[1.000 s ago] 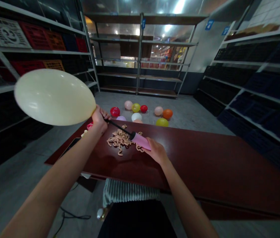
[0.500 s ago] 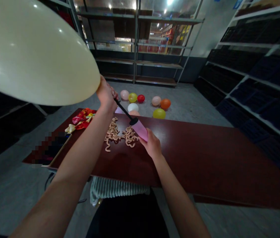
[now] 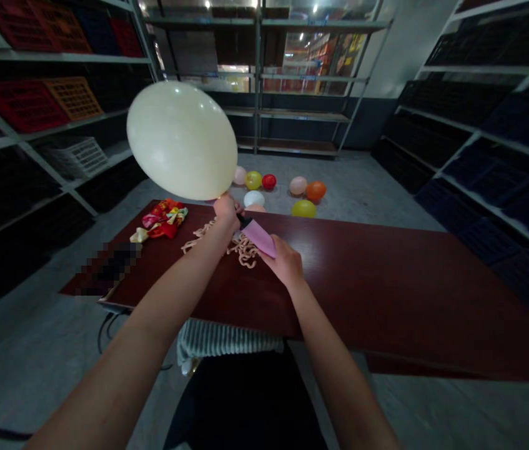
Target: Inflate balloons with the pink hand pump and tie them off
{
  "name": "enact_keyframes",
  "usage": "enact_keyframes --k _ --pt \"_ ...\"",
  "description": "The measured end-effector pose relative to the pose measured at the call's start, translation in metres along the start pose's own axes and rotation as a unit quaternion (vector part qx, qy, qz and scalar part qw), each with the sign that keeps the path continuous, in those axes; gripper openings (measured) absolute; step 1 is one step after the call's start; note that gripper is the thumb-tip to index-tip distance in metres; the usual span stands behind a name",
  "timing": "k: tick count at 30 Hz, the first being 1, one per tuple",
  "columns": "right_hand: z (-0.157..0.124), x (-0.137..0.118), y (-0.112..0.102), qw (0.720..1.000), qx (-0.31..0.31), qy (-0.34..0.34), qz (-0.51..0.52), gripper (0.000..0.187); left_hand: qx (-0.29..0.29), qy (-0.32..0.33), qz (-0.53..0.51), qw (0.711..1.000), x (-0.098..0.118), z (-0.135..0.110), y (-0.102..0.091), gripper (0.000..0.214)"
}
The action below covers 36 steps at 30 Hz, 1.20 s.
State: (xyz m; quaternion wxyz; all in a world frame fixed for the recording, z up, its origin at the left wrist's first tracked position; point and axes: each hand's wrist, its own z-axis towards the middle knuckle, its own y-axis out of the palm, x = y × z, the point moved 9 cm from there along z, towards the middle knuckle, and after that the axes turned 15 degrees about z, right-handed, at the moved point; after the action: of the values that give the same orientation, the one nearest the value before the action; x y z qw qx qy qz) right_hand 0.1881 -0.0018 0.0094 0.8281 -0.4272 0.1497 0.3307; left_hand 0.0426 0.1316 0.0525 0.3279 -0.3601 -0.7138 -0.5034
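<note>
A large inflated cream balloon (image 3: 182, 140) stands up and to the left above the table's far edge. My left hand (image 3: 227, 209) is closed around its neck, at the black end of a hand balloon pump (image 3: 259, 237); the exact join is hidden by the fingers. My right hand (image 3: 285, 262) wraps around the lower end of the pump's pink barrel. Only a short black part shows between barrel and left hand. Beneath the pump lies a pile of beige curly strands (image 3: 245, 251) on the table, partly covered by my left forearm.
On the dark red table (image 3: 386, 281), limp colourful balloons (image 3: 165, 219) lie at the left beside a blurred dark object (image 3: 112, 269). Several inflated balloons, one of them orange (image 3: 315, 190), rest on the floor beyond. Shelves with crates (image 3: 70, 97) line both sides.
The pump's black rod has slid into the pink barrel as my left hand came nearer my right. The cream balloon has moved down and away from the camera, appearing smaller.
</note>
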Motion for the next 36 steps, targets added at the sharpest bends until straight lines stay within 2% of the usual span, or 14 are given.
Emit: enact_keyframes --k 3,9,16,19,21,23,28,32,36 --pt "0.001 -0.009 0.004 0.999 -0.019 -0.027 -0.015 0.048 0.036 0.011 -0.012 0.999 0.011 -0.004 -0.027 0.043" --pt "-0.003 -0.017 0.013 0.996 -0.055 -0.066 -0.016 0.047 0.057 0.030 -0.029 0.997 0.045 -0.015 -0.066 0.049" --pt "-0.006 -0.023 0.017 0.992 -0.082 -0.090 0.008 0.050 0.042 0.103 -0.062 0.992 0.118 -0.026 -0.113 0.054" --pt "-0.005 -0.028 0.017 0.991 -0.087 -0.100 0.023 0.052 0.034 0.127 -0.058 0.990 0.144 -0.034 -0.119 0.057" --pt "-0.005 -0.028 0.016 0.991 -0.081 -0.099 0.029 0.051 0.020 0.151 -0.053 0.987 0.155 -0.041 -0.112 0.058" --pt "-0.005 -0.023 0.013 0.994 -0.063 -0.086 0.029 0.050 0.007 0.174 -0.048 0.984 0.160 -0.046 -0.096 0.058" --pt "-0.006 -0.003 0.000 0.999 0.012 -0.044 0.020 0.051 -0.016 0.207 -0.015 0.978 0.153 -0.044 -0.039 0.054" --pt "-0.005 0.008 -0.006 0.998 0.055 -0.022 0.025 0.053 -0.044 0.202 0.009 0.978 0.126 -0.041 0.009 0.053" --pt "-0.005 0.015 -0.008 0.996 0.082 0.007 0.015 0.057 -0.062 0.173 0.052 0.982 0.074 -0.046 0.045 0.056"
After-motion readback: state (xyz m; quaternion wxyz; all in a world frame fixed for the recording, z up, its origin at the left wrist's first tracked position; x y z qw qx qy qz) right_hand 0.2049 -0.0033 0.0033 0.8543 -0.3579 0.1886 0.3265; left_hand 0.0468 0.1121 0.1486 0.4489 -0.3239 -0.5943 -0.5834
